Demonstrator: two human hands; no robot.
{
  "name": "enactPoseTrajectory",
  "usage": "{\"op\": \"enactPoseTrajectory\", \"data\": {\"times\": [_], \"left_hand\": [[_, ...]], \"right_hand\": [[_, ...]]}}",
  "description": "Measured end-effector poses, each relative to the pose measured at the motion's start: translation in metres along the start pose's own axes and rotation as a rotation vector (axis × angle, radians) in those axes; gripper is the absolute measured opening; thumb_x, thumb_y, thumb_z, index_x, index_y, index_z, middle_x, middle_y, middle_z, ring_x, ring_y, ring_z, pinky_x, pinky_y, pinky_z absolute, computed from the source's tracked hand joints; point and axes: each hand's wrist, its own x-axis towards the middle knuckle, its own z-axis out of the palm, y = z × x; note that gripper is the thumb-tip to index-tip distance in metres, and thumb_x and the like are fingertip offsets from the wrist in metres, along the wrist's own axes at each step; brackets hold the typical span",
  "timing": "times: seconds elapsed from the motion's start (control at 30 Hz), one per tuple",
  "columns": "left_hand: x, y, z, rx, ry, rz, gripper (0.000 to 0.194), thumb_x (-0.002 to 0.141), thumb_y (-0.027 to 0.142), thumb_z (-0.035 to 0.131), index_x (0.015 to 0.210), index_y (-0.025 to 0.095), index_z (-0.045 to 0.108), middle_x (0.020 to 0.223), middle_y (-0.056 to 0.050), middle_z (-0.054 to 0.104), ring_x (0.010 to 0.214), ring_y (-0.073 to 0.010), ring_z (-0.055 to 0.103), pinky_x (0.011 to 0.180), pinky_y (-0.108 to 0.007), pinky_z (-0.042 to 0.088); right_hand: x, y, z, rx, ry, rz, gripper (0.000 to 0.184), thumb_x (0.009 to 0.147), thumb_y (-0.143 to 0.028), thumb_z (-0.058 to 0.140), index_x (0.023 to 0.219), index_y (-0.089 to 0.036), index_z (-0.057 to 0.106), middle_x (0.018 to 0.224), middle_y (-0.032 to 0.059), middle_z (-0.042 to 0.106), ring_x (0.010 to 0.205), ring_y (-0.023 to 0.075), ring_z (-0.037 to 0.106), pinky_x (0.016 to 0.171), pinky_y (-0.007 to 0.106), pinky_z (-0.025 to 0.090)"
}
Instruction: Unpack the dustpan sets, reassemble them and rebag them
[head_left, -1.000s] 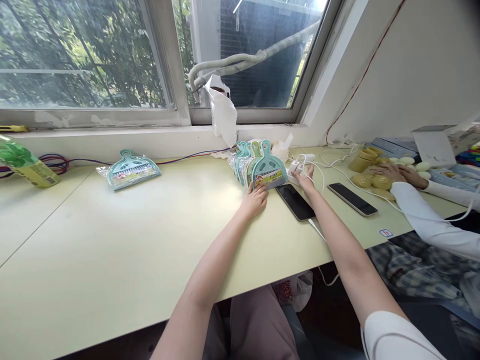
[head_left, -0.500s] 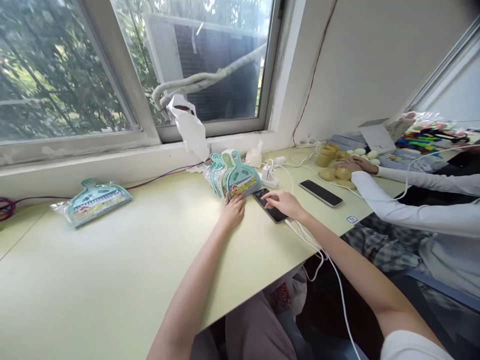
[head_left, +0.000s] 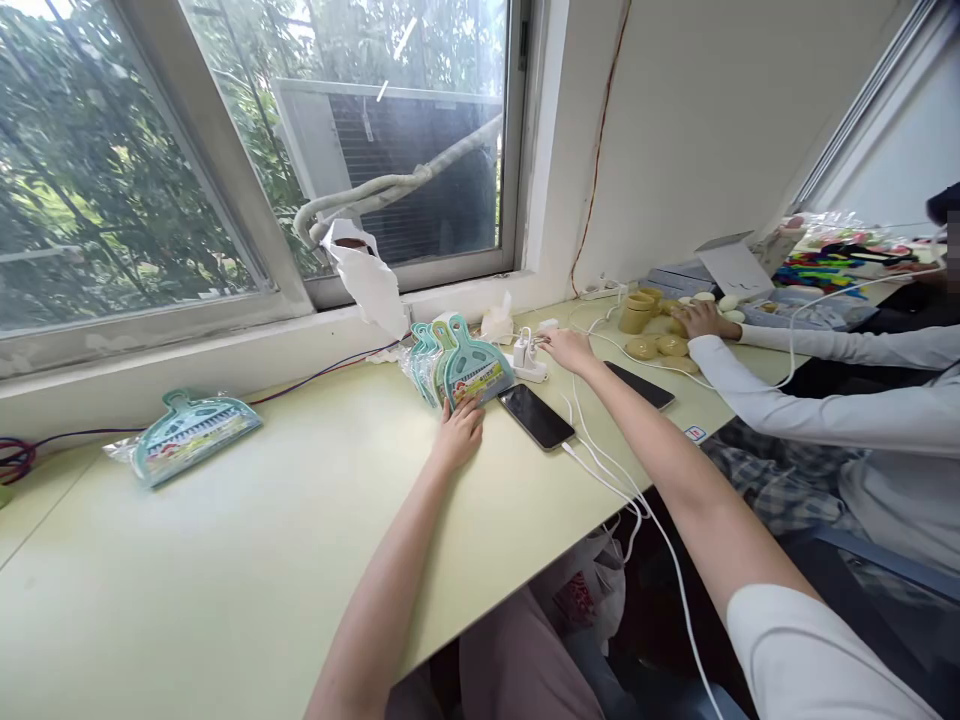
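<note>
Several teal mini dustpan sets, wrapped in clear plastic with printed labels, stand in a row near the window wall. My left hand lies on the table with fingers stretched out, fingertips touching the lower edge of the front set. Just right of it is a dark-screened phone with a white charging cable at its near end. My right hand reaches past the phone beside a white power strip and its charger plug. Its fingers are bent together; what they hold, if anything, is too small to make out.
Another dustpan set lies alone on the left of the table. A second phone sits partly behind my right forearm. A co-worker's hand rests among yellowish rounded pieces at the right. Cables hang over the table's front edge.
My right hand has left the phone screen and moved away from me to the power strip. My left hand stays by the dustpan sets. The view has shifted slightly.
</note>
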Motion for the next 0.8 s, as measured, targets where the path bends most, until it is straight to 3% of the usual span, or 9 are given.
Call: {"op": "enactPoseTrajectory", "data": {"times": [0.1, 0.3, 0.47, 0.67, 0.8], "left_hand": [[0.001, -0.001, 0.002, -0.009, -0.002, 0.005, 0.038, 0.093, 0.025, 0.036, 0.125, 0.025, 0.057, 0.15, -0.001, 0.04, 0.143, -0.0178, 0.026, 0.12, -0.049, -0.003], [0.001, -0.002, 0.003, -0.029, -0.001, -0.002, 0.038, 0.092, 0.024, 0.037, 0.124, 0.025, 0.057, 0.149, -0.001, 0.041, 0.143, -0.0186, 0.026, 0.12, -0.049, -0.003], [0.001, -0.004, 0.006, -0.031, -0.004, -0.006, 0.038, 0.092, 0.025, 0.037, 0.124, 0.025, 0.057, 0.15, 0.0, 0.04, 0.144, -0.0183, 0.025, 0.12, -0.048, -0.005], [0.002, -0.007, 0.011, -0.04, 0.012, -0.001, 0.036, 0.094, 0.027, 0.036, 0.123, 0.025, 0.057, 0.149, 0.0, 0.041, 0.144, -0.017, 0.025, 0.12, -0.048, -0.006], [0.002, -0.008, 0.011, -0.047, 0.013, -0.001, 0.035, 0.092, 0.026, 0.039, 0.122, 0.026, 0.057, 0.15, 0.0, 0.04, 0.144, -0.0176, 0.025, 0.12, -0.048, -0.005]], "right_hand": [[0.007, 0.0, 0.006, -0.041, 0.024, 0.008, 0.031, 0.09, -0.028, 0.049, 0.114, -0.026, 0.069, 0.108, 0.0097, 0.071, 0.099, 0.0267, 0.064, 0.086, 0.039, 0.048], [0.02, 0.004, 0.013, -0.05, -0.086, -0.03, 0.038, 0.082, -0.03, 0.065, 0.119, -0.025, 0.065, 0.108, 0.0081, 0.071, 0.102, 0.0277, 0.064, 0.085, 0.038, 0.047], [0.024, 0.008, 0.027, 0.18, -0.174, -0.018, 0.054, 0.071, -0.021, 0.073, 0.123, -0.025, 0.059, 0.117, 0.004, 0.068, 0.099, 0.0216, 0.065, 0.083, 0.031, 0.048], [0.027, 0.011, 0.036, 0.221, -0.109, 0.049, 0.064, 0.069, -0.028, 0.075, 0.129, -0.025, 0.053, 0.111, 0.004, 0.071, 0.103, 0.0242, 0.064, 0.081, 0.033, 0.047], [0.024, 0.006, 0.034, 0.203, -0.095, 0.07, 0.06, 0.069, -0.032, 0.075, 0.125, -0.026, 0.054, 0.109, 0.0032, 0.071, 0.103, 0.0246, 0.063, 0.081, 0.033, 0.046]]}}
